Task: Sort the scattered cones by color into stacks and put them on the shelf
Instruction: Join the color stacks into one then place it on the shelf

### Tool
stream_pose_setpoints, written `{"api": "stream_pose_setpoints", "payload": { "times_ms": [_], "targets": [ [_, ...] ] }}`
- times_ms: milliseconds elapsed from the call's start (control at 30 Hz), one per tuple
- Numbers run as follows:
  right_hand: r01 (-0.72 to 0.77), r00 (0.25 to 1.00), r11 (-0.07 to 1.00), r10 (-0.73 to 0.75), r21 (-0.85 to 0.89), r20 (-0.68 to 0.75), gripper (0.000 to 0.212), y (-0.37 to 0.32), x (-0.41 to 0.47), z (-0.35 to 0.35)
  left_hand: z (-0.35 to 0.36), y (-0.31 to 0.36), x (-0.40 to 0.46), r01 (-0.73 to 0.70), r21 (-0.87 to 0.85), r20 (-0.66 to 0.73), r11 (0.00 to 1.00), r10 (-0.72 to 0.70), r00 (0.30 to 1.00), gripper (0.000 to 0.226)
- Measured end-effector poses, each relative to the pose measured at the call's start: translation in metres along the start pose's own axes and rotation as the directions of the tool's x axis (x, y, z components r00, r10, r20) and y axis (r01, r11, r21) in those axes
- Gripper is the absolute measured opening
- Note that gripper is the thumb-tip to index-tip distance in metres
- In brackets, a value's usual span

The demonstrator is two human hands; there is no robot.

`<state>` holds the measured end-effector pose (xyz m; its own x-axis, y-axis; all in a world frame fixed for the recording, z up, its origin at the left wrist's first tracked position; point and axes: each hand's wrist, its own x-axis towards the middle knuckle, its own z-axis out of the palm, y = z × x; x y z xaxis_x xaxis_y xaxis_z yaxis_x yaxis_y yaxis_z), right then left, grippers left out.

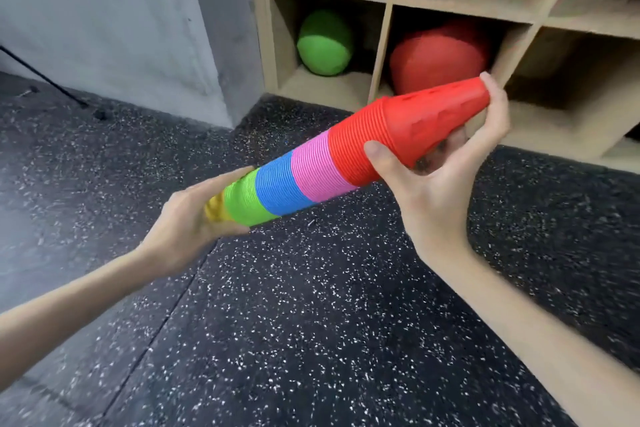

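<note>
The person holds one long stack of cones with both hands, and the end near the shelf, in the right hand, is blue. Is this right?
Not quite. In the head view the right hand holds the red end of the cone stack, nearest the shelf; blue lies mid-stack. The left hand does hold the other end.

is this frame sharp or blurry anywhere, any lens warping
Head view: the cone stack and right hand are fairly sharp; the left hand and the stack's yellow end are smeared, as are the frame edges; the shelf lines lean and bow from the wide lens; light is soft, with no glare.
</note>
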<state>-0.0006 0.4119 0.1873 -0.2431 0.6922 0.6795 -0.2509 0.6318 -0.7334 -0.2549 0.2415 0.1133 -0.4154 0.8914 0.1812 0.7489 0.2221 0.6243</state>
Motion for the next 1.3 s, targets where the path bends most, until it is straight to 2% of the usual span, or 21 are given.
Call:
{"api": "stream_pose_setpoints", "payload": {
  "times_ms": [133,300,567,767,900,1067,1300],
  "targets": [
    [-0.082,0.997,0.996,0.082,-0.037,-0.006,0.102,-0.042,0.031,0.006,-0.049,0.038,-0.011,0.098,0.049,0.043,0.994,-0.101,0.994,0.098],
    [-0.128,0.992,0.987,0.125,-0.100,-0.032,0.101,-0.130,0.102,0.005,-0.141,0.115,0.007,0.125,0.062,0.116,0.990,-0.132,0.984,0.099],
    [-0.250,0.964,0.967,0.245,-0.037,-0.104,0.106,-0.366,0.290,-0.020,-0.370,0.331,0.058,0.086,0.053,0.168,0.995,-0.094,0.981,0.098],
    [-0.232,0.957,0.971,0.240,0.066,-0.162,0.097,-0.530,0.423,-0.046,-0.511,0.485,0.096,-0.007,0.082,0.170,0.997,-0.007,0.985,0.093],
    [-0.191,0.971,0.981,0.191,0.020,-0.145,0.102,-0.595,0.488,-0.072,-0.565,0.559,0.115,-0.096,0.108,0.171,0.989,0.077,0.982,0.093],
    [-0.145,0.983,0.984,0.155,0.103,-0.097,0.102,-0.655,0.553,-0.096,-0.606,0.627,0.137,-0.114,0.131,0.095,0.985,0.102,0.990,0.099],
    [-0.118,0.989,0.985,0.128,0.127,-0.070,0.110,-0.661,0.610,-0.109,-0.612,0.663,0.161,-0.055,0.111,-0.025,0.992,0.058,0.998,0.095]
  ]
}}
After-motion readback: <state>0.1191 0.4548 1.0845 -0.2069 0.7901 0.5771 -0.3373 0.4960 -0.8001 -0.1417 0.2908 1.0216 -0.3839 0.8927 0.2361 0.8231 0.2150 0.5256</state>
